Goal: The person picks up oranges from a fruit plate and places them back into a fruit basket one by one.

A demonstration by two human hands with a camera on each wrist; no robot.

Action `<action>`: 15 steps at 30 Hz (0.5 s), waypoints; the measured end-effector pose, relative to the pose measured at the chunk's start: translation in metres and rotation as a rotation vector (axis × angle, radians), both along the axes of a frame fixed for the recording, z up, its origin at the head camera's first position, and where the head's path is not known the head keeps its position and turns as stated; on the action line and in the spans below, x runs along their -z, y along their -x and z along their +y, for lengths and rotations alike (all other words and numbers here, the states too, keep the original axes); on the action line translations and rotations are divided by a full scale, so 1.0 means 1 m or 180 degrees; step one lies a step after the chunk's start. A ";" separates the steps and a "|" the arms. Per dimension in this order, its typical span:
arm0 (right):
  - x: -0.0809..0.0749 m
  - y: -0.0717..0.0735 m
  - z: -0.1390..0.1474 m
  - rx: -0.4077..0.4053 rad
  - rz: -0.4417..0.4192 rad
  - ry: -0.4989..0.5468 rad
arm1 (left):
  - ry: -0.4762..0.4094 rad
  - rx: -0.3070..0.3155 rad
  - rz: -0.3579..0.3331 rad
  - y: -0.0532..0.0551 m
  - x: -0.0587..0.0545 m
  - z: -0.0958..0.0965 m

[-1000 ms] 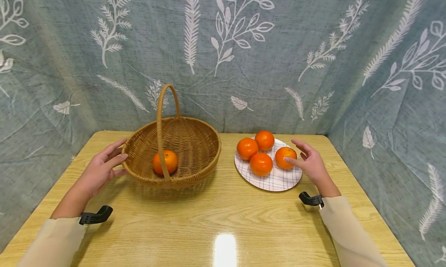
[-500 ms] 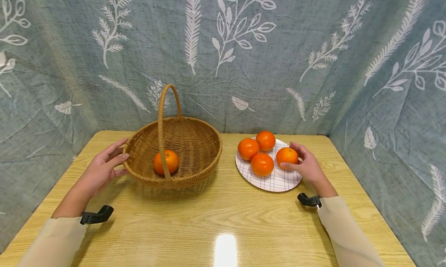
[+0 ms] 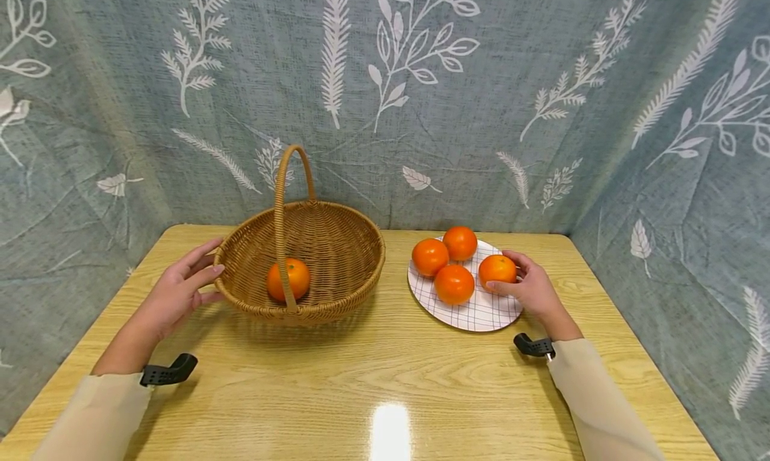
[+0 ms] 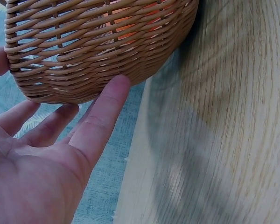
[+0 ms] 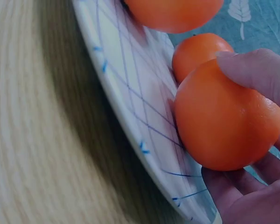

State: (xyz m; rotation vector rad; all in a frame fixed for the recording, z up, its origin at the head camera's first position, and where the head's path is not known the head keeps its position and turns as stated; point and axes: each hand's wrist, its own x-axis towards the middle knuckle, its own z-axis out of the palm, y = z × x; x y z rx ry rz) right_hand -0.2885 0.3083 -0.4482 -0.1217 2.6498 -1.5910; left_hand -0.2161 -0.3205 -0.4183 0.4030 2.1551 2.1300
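Note:
My right hand (image 3: 533, 288) holds an orange (image 3: 497, 272) at the right side of a white plate (image 3: 481, 317) with a blue check pattern. In the right wrist view the thumb lies over the orange (image 5: 226, 116) and the fingers curl below it. Three more oranges, one at the front (image 3: 454, 284), sit close together on the plate. On the left, my left hand (image 3: 174, 287) holds the near end of a wicker basket (image 3: 337, 247), thumb at the rim and fingers against the outer weave (image 4: 98, 56). One orange (image 3: 296, 278) lies inside the basket.
The basket's tall arched handle (image 3: 280, 220) stands upright across its middle. Plate and basket are on a wooden table (image 3: 337, 381), with bare tabletop between them. A leaf-patterned blue-grey cloth (image 3: 361, 160) hangs behind and along both sides.
My right hand has moved in and closed its thumb and fingers around the right-hand orange on the plate. My left hand has stayed at the basket.

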 end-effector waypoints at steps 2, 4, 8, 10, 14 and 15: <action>-0.003 -0.001 0.000 0.0034 -0.0025 -0.0025 | -0.0009 0.0002 -0.0003 0.000 0.000 0.000; -0.006 -0.001 -0.001 0.0044 -0.0008 -0.0066 | -0.0012 -0.0003 -0.0008 0.000 0.000 0.000; -0.016 -0.004 -0.002 0.0019 0.0082 -0.0179 | -0.0017 -0.0011 -0.0013 0.000 -0.001 0.001; -0.021 -0.005 -0.004 -0.0015 0.0126 -0.0194 | -0.0017 -0.0015 -0.0018 0.000 -0.001 0.001; -0.033 -0.005 -0.008 -0.0064 0.0186 -0.0156 | -0.0006 -0.0021 -0.0016 -0.001 0.000 0.000; -0.036 -0.005 -0.009 -0.0079 0.0202 -0.0136 | -0.0014 -0.0022 -0.0017 -0.001 0.000 0.000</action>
